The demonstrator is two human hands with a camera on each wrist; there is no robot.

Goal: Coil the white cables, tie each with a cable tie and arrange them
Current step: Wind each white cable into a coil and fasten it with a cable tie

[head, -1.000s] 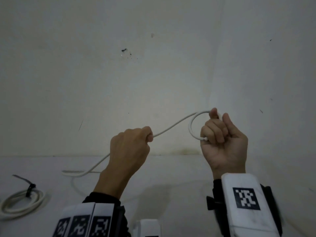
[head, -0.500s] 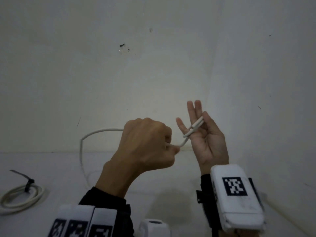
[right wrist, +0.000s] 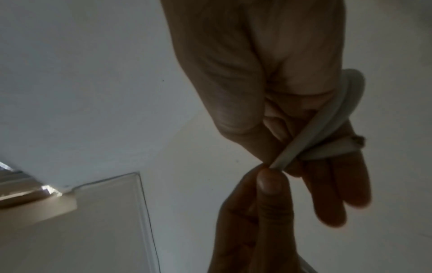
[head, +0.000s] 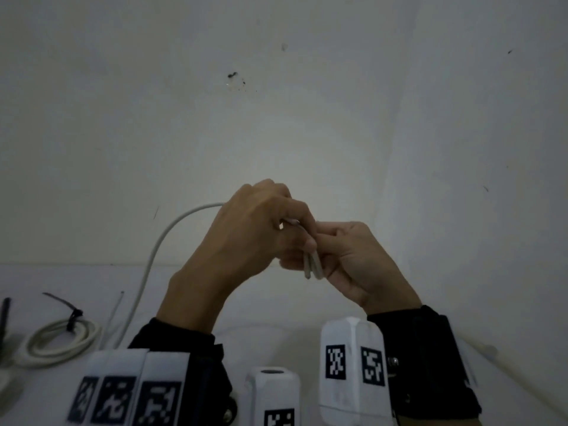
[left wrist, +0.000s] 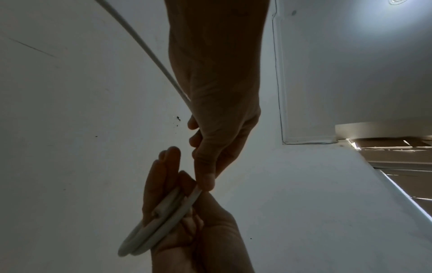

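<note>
A white cable (head: pixel 155 250) rises from the table to my left hand (head: pixel 264 229), which pinches it between thumb and fingers (right wrist: pixel 271 182). That hand lays the cable onto small loops (left wrist: pixel 161 221) wound round the near-straight fingers (right wrist: pixel 339 184) of my right hand (head: pixel 353 259). The right thumb presses the loops against those fingers. Both hands meet in mid-air above the table, in front of the wall. The loops (head: pixel 312 265) hang out below the two hands. A finished coil (head: pixel 58 339), bound with a black cable tie (head: pixel 72 318), lies at the left on the table.
A thin pale strip (head: pixel 115 309) lies on the white table (head: pixel 292 302) beside the finished coil. A dark object (head: pixel 4 315) shows at the left edge. The wall stands close behind, with a corner at the right.
My left hand has swung right to meet the right hand, bringing another turn of cable onto the loops. The right hand has closed on the loops and dropped slightly.
</note>
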